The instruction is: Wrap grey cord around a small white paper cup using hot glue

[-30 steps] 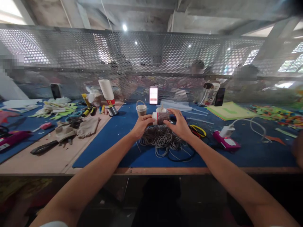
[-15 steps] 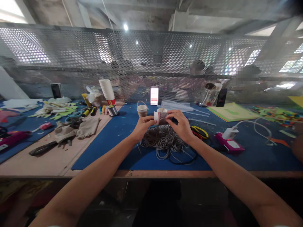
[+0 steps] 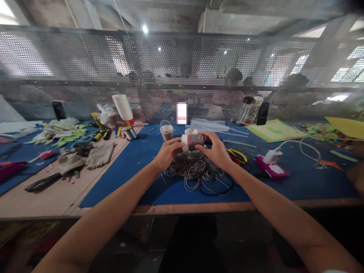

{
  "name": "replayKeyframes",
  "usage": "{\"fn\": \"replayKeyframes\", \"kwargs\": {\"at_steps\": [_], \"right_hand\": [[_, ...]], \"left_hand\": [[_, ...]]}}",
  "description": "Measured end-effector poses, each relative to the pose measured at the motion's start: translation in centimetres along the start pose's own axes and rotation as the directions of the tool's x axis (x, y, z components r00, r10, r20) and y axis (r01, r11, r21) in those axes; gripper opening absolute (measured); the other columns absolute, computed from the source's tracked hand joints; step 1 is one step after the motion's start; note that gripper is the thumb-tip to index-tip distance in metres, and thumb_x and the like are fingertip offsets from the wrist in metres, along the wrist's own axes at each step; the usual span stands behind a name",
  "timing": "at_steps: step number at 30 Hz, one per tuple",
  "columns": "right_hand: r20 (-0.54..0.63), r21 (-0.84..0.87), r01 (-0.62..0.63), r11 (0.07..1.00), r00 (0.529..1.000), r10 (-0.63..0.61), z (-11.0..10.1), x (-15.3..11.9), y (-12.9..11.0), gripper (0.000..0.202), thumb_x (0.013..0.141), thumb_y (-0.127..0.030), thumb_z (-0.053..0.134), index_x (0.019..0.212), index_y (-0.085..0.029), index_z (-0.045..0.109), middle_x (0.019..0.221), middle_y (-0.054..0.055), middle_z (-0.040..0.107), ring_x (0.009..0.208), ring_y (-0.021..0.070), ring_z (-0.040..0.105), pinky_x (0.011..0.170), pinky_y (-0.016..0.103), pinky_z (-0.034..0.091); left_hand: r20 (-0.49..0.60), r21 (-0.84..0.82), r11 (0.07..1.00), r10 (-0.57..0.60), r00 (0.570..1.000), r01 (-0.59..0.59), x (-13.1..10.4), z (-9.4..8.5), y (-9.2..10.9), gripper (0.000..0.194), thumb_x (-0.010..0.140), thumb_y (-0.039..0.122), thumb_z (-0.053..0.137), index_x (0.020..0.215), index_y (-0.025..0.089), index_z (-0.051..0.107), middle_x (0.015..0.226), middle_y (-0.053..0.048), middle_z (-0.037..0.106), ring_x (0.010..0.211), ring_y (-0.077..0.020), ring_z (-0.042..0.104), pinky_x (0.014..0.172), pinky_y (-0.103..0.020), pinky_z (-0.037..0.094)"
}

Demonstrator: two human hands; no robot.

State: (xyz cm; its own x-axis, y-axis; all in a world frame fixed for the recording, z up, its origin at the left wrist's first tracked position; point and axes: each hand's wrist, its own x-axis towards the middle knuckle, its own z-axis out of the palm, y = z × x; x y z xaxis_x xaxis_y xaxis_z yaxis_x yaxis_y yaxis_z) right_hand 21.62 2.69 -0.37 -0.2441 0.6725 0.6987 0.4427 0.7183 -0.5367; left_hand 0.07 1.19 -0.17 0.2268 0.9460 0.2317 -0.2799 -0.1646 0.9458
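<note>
A paper cup (image 3: 195, 141) lies sideways between my hands, white and red at its left end and wrapped in grey-brown cord toward the right. The fingers of my left hand (image 3: 168, 152) close on its white end. My right hand (image 3: 214, 150) grips the wrapped end between thumb and fingers. Below the cup a tangled heap of grey cord (image 3: 196, 171) spreads over the blue mat. Just behind it stands another white cup (image 3: 190, 131), partly hidden. To the left is a small wrapped cup with a handle (image 3: 167, 132).
Stacked paper cups (image 3: 123, 107) lean at the left back, near grey gloves (image 3: 100, 154) and blue scissors (image 3: 82, 141). At right are yellow-handled pliers (image 3: 237, 156), a magenta power strip (image 3: 272, 169) and coloured sheets (image 3: 277, 131). A lit phone (image 3: 182, 113) stands behind.
My right hand's fingers have moved to the cup's far end, and more of its wrapped side shows. The view has shifted slightly, so the table things sit farther left.
</note>
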Motion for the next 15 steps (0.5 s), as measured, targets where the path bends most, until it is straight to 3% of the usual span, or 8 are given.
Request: {"fn": "replayKeyframes", "kwargs": {"at_steps": [5, 15], "right_hand": [[-0.027, -0.015, 0.011, 1.0, 1.0, -0.011, 0.15, -0.2, 0.03, 0.043, 0.082, -0.038, 0.073, 0.121, -0.029, 0.059, 0.12, 0.008, 0.063, 0.11, 0.0278, 0.062, 0.099, 0.046, 0.051], [-0.006, 0.0, -0.047, 0.999, 0.999, 0.047, 0.27, -0.31, 0.11, 0.042, 0.086, -0.047, 0.067, 0.121, -0.025, 0.06, 0.119, 0.01, 0.064, 0.103, 0.0248, 0.065, 0.095, 0.042, 0.052]], "left_hand": [[-0.071, -0.043, 0.996, -0.075, 0.995, 0.073, 0.13, -0.15, 0.2, 0.015, 0.074, 0.027, 0.072, 0.082, 0.014, 0.07, 0.083, -0.006, 0.073, 0.073, -0.0157, 0.065, 0.076, -0.03, 0.051], [-0.063, -0.146, 0.98, -0.148, 0.987, 0.138, 0.28, -0.53, -0.2, 0.022, 0.071, 0.029, 0.077, 0.086, 0.014, 0.072, 0.085, -0.006, 0.073, 0.073, -0.0147, 0.065, 0.07, -0.026, 0.051]]}}
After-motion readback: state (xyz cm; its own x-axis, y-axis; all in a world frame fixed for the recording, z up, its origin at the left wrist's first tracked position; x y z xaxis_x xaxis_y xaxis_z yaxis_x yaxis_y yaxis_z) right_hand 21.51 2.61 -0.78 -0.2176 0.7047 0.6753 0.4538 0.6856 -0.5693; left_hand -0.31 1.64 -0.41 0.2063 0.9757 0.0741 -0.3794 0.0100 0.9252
